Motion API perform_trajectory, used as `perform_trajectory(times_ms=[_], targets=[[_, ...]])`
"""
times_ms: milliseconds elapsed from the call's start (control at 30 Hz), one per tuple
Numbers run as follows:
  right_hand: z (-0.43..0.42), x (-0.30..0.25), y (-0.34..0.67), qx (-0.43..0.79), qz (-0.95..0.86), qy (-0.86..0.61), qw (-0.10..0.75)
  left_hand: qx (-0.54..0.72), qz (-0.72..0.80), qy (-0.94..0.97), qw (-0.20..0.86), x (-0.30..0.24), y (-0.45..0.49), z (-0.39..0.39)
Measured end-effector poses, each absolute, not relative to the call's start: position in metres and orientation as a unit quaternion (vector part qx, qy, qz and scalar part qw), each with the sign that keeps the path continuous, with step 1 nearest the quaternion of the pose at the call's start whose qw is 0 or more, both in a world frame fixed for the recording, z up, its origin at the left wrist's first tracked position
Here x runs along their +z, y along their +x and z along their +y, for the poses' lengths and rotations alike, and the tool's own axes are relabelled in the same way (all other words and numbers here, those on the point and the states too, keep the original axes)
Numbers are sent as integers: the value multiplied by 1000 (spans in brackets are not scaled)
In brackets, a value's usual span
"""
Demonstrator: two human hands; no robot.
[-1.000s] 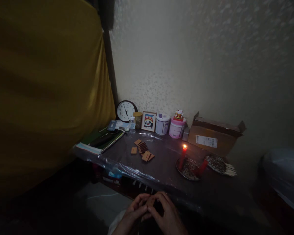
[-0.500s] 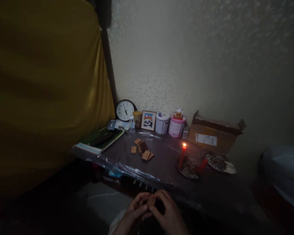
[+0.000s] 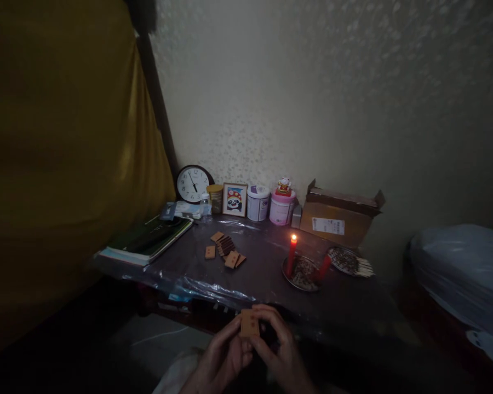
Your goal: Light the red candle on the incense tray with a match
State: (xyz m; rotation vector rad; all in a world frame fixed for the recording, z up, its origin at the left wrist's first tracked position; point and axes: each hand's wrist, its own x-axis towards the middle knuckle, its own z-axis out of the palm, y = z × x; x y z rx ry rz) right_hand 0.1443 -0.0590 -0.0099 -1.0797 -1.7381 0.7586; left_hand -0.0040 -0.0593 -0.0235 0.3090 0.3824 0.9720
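Note:
In front of the table's near edge, a small tan tile [image 3: 250, 323] with red spots on its face is held up between my two hands. My right hand [image 3: 277, 339] pinches its right side between thumb and fingers. Closed along the left edge is my left hand [image 3: 225, 350], its thumb against the tile and its lower fingers curled underneath. On the table [image 3: 263, 268] lie more tan tiles [image 3: 231, 259], some showing red spots, around a fanned row of dark-edged tiles [image 3: 225, 245].
A lit red candle [image 3: 292, 254] stands on a metal plate [image 3: 302, 284], with another red candle [image 3: 324, 268] leaning at its right. Behind are a clock [image 3: 194, 184], a framed panda picture [image 3: 234, 200], tins [image 3: 258, 203] and a cardboard box [image 3: 339, 216]. Books [image 3: 152, 241] lie left.
The held tile has turned so its spotted face shows more fully, and both hands have shifted slightly around it. The whole view has swung a little to the right. Tiles on the table look unchanged.

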Motion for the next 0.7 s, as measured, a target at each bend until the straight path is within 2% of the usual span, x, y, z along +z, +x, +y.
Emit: perform_trajectory(times_ms=[400,700], targets=[[-62,-2,164,249,-694,-459,495,394,136,235,878,-16,13,-21],[-57,-18,168,215,-721,-439,491,402,158,234,871,-13,11,-31]])
